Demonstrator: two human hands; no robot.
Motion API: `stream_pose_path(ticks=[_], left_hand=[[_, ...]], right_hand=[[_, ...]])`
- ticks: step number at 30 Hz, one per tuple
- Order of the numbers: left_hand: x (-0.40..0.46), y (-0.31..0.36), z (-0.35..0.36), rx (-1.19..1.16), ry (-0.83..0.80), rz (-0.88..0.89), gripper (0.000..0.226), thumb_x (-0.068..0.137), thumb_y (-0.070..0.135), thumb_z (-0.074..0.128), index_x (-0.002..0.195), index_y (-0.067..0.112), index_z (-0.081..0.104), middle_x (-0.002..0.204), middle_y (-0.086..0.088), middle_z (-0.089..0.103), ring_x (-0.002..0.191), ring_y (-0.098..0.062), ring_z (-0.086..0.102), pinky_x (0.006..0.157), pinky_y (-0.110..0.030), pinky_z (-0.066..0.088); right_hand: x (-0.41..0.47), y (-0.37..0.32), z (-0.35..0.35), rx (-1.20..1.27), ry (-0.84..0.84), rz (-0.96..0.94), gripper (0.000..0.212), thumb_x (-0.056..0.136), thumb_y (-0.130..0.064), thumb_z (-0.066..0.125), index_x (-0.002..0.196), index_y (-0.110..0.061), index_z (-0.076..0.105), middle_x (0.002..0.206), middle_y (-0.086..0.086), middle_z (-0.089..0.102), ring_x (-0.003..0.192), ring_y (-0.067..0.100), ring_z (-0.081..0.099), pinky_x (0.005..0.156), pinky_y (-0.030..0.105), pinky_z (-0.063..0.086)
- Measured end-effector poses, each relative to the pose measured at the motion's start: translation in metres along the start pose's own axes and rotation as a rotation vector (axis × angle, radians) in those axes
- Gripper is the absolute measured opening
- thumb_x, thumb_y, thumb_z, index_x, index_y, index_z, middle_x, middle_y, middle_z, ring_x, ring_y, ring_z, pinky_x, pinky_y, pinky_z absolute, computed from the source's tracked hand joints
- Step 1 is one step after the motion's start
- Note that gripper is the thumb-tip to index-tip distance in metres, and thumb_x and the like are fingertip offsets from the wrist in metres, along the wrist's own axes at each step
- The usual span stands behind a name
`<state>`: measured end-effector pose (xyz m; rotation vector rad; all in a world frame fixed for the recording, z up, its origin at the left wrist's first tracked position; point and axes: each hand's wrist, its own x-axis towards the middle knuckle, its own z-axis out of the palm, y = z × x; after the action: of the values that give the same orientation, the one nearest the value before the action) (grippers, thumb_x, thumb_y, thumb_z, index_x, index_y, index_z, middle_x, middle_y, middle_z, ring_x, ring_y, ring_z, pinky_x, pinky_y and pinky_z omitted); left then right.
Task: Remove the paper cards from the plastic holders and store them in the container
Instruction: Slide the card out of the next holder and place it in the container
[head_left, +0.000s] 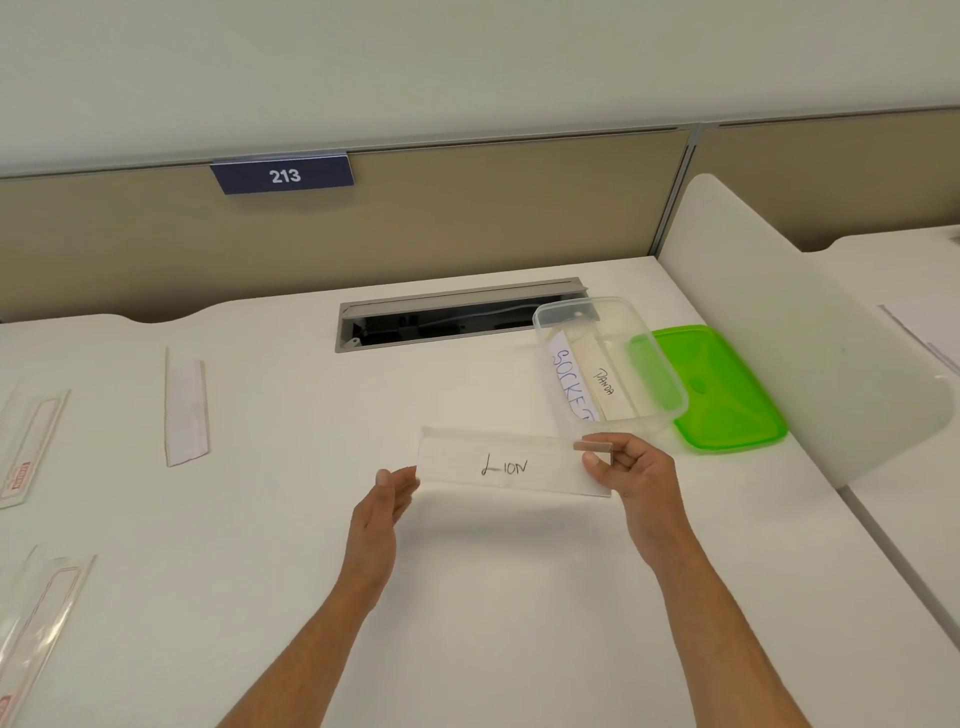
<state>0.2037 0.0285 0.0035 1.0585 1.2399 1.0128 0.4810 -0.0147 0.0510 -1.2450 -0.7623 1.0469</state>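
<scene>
Progress stood at roughly the midpoint. Two cards, SOCKET and PANDA, lay in the clear container at centre right, its green lid beside it. Both hands held the LION holder at centre, card apparently inside: left hand fingertips on one end, right hand pinching the other. An apparently emptied holder rested on the worktop at left.

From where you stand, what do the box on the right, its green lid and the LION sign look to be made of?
The box looks like thin clear plastic: cards inside show through its walls. The green lid seems glossy translucent plastic. The LION sign looks like white paper, handwritten in ink, inside a clear, stiff-looking plastic holder; its transparent edges barely show.
</scene>
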Motion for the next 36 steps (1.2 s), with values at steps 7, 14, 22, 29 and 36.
stream_pose_path(ticks=[7,14,22,29,36], left_hand=[[0.027,-0.038,0.001,0.796,-0.098,0.169,0.048,0.100,0.046,0.043,0.138,0.018,0.053,0.146,0.011,0.045,0.145,-0.007,0.024,0.116,-0.022,0.008],[0.036,-0.060,0.001,1.207,-0.105,0.375,0.071,0.093,0.062,0.015,0.152,0.025,0.030,0.160,0.012,0.018,0.147,-0.004,0.001,0.119,-0.028,-0.008],[0.035,-0.060,0.004,1.243,-0.088,0.368,0.070,0.094,0.061,0.014,0.152,0.025,0.029,0.160,0.013,0.017,0.147,-0.003,-0.002,0.119,-0.028,-0.009],[0.035,-0.060,0.005,1.232,-0.087,0.367,0.069,0.094,0.060,0.017,0.151,0.024,0.032,0.160,0.012,0.019,0.148,-0.004,0.000,0.119,-0.027,-0.009],[0.035,-0.061,0.006,1.234,-0.076,0.367,0.069,0.094,0.059,0.017,0.150,0.022,0.034,0.160,0.010,0.022,0.148,-0.006,0.003,0.120,-0.030,-0.006]], right_hand=[[0.018,-0.029,-0.008,0.059,0.251,-0.137,0.019,0.079,0.007,0.071,0.093,-0.005,0.072,0.087,-0.001,0.075,0.085,0.008,0.068,0.076,0.016,0.051],[0.047,-0.043,-0.015,-0.209,0.616,-0.221,0.023,0.076,-0.016,0.081,0.098,-0.010,0.074,0.080,-0.002,0.068,0.067,0.002,0.061,0.068,0.014,0.049],[0.090,-0.049,-0.009,-0.804,0.733,-0.260,0.026,0.079,-0.029,0.075,0.097,-0.010,0.073,0.086,0.005,0.074,0.071,0.022,0.059,0.064,0.022,0.032],[0.114,-0.033,-0.016,-1.027,0.630,-0.154,0.033,0.083,-0.028,0.072,0.105,-0.004,0.069,0.101,0.017,0.073,0.092,0.037,0.065,0.077,0.035,0.045],[0.127,-0.026,-0.030,-1.203,0.456,0.016,0.035,0.083,-0.027,0.074,0.105,-0.002,0.065,0.104,0.020,0.069,0.097,0.039,0.063,0.077,0.037,0.050]])
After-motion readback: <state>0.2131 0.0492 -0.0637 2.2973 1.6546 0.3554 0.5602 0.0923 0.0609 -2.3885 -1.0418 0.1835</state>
